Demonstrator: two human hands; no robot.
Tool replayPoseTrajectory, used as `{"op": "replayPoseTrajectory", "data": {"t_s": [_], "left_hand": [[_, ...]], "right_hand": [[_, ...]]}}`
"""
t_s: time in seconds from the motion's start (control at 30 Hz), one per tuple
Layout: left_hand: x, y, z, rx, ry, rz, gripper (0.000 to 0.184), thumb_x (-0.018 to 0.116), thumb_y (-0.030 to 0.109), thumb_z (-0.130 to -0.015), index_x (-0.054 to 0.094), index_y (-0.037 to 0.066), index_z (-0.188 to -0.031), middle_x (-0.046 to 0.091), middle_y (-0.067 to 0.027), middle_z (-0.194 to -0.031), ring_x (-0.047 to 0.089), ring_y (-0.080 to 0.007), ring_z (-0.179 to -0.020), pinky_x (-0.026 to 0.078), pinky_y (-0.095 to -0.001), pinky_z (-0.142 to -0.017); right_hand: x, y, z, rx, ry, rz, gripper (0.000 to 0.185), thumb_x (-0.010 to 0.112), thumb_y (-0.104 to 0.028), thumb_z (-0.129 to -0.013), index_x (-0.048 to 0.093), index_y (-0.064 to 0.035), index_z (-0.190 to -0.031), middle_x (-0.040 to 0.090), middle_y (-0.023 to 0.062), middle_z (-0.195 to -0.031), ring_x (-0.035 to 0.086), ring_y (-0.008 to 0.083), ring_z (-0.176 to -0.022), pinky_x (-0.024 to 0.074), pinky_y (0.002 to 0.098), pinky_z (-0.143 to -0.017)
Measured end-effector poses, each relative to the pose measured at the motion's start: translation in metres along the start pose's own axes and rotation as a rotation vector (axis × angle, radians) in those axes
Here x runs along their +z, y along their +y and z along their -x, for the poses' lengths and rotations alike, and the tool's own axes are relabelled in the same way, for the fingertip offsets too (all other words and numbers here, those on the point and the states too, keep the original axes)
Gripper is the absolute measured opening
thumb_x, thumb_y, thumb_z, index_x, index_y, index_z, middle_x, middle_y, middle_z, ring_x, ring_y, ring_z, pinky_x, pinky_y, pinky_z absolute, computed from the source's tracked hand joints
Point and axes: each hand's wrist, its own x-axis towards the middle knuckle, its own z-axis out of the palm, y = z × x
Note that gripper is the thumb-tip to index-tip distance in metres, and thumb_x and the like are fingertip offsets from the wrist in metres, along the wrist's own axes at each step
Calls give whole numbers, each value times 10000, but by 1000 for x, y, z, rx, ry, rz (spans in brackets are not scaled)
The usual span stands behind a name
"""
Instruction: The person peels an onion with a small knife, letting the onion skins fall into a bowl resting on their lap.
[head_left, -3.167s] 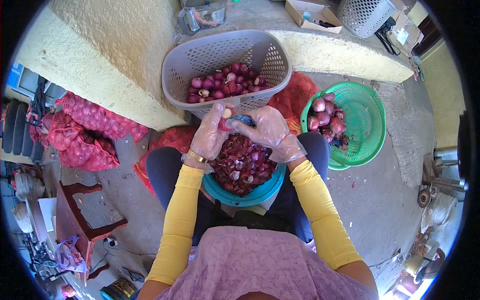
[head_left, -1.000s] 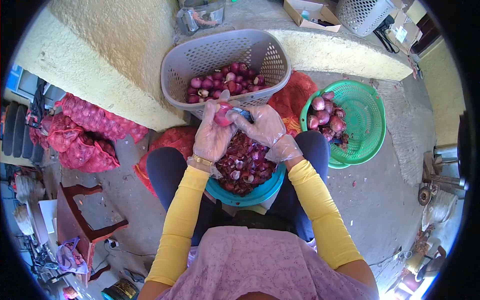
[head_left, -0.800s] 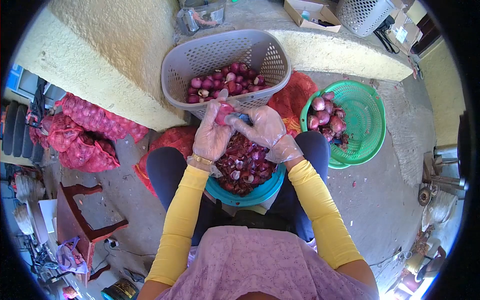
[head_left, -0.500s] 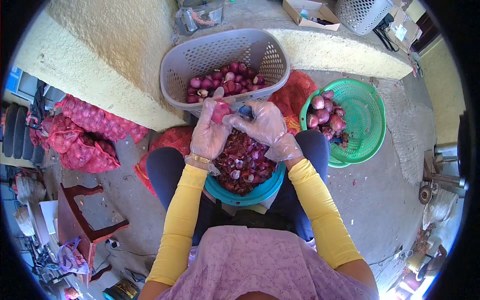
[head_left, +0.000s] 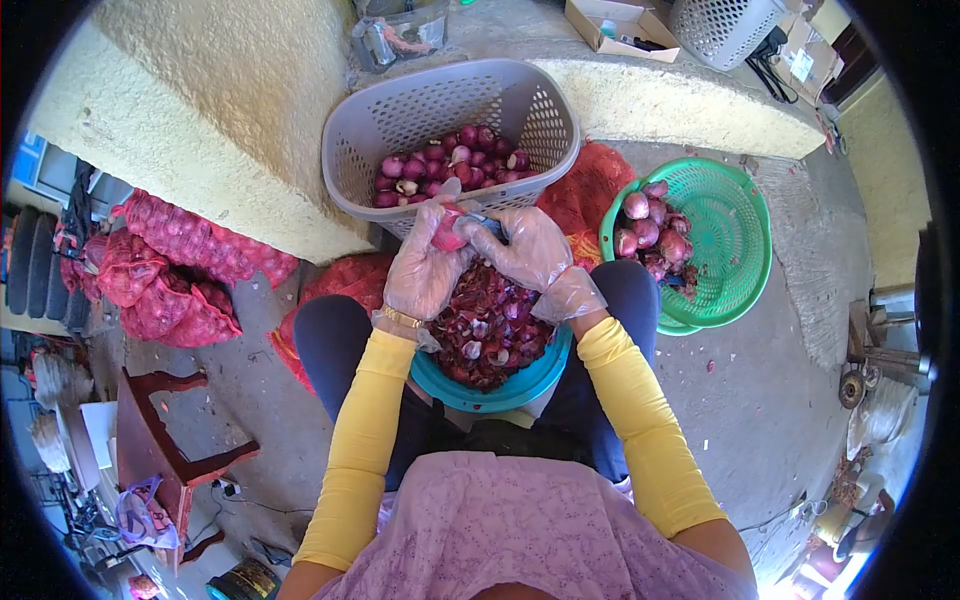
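My left hand (head_left: 424, 268), in a clear plastic glove, is closed around a red onion (head_left: 449, 232). My right hand (head_left: 525, 252), gloved the same way, grips what looks like a small knife (head_left: 492, 225) with a dark blue handle; its blade is mostly hidden. The right fingers are against the onion's side. Beneath both hands, between my knees, a teal basin (head_left: 480, 402) holds a heap of onion skins (head_left: 487, 345). Just beyond my hands stands a grey perforated basket (head_left: 400, 110) with many peeled red onions (head_left: 460, 155).
To the right a green colander (head_left: 725, 240) holds several unpeeled onions (head_left: 648, 232). Red mesh sacks of onions (head_left: 190, 260) lie at left; another red sack (head_left: 590, 185) is behind the basket's right side. A yellowish wall (head_left: 220, 120) rises at left. An overturned wooden table (head_left: 150, 450) lies lower left.
The onion has tilted slightly in my left hand, and my right hand has turned, bringing its thumb and the knife against the onion. The basket and colander stay put.
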Motion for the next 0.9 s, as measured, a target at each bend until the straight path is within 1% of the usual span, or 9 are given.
{"op": "replayPoseTrajectory", "data": {"t_s": [0.1,0.2,0.27,0.4,0.47,0.6,0.7,0.77,0.9], "left_hand": [[-1,0,-1,-4,18,4,432,564,264,-1087,497,46,-1454,622,-121,-1310,615,-228,-1207,532,-429,-1058],[-4,0,-2,3,14,23,429,561,259,-1088,496,44,-1453,625,-132,-1304,619,-234,-1203,537,-423,-1051],[-12,0,-3,1,-31,78,438,561,260,-1087,484,43,-1459,630,-147,-1297,630,-251,-1184,556,-418,-1024],[-15,1,-2,-19,-55,68,454,568,277,-1083,474,48,-1464,634,-154,-1285,643,-268,-1155,576,-424,-988],[-9,2,-1,24,46,-11,466,560,324,-1083,478,54,-1455,635,-158,-1280,652,-282,-1126,590,-434,-961],[-6,5,-1,33,21,-3,484,545,377,-1081,485,55,-1437,634,-163,-1274,651,-287,-1131,596,-441,-954],[-11,5,-3,23,-9,23,513,516,423,-1081,476,55,-1436,624,-169,-1285,648,-297,-1142,608,-440,-943],[-18,4,-5,-22,-47,88,585,487,438,-1085,423,49,-1517,563,-182,-1392,598,-333,-1224,580,-460,-972],[-12,2,-4,-52,-94,120,610,486,434,-1086,393,48,-1549,566,-190,-1402,592,-351,-1255,579,-468,-979]], "right_hand": [[4,8,1,18,-40,41,500,637,-557,-959,796,-84,-938,707,234,-780,689,436,-746,557,517,-705],[4,6,0,-96,41,32,557,634,-584,-952,780,-58,-842,686,239,-729,678,444,-710,545,529,-684],[-4,-2,3,-43,-67,158,572,637,-608,-940,784,-61,-859,683,236,-723,680,440,-713,545,532,-681],[-7,-8,4,-66,-104,174,562,644,-627,-926,794,-88,-880,682,234,-716,683,433,-709,546,532,-677],[-9,-12,6,-115,-228,253,537,649,-631,-918,801,-116,-902,685,225,-717,690,422,-707,550,527,-672],[-7,-8,7,-172,-231,209,493,683,-611,-898,809,-135,-934,703,207,-744,701,410,-720,562,516,-678],[-10,-9,4,-88,-79,78,460,760,-563,-851,805,-125,-987,729,187,-790,719,393,-733,580,490,-693],[-8,-10,1,-20,74,29,471,827,-508,-801,797,-101,-1035,749,169,-827,738,371,-764,597,462,-715],[-4,-8,1,17,67,54,504,850,-487,-781,784,-74,-1062,760,160,-860,749,356,-790,604,444,-723]]}}
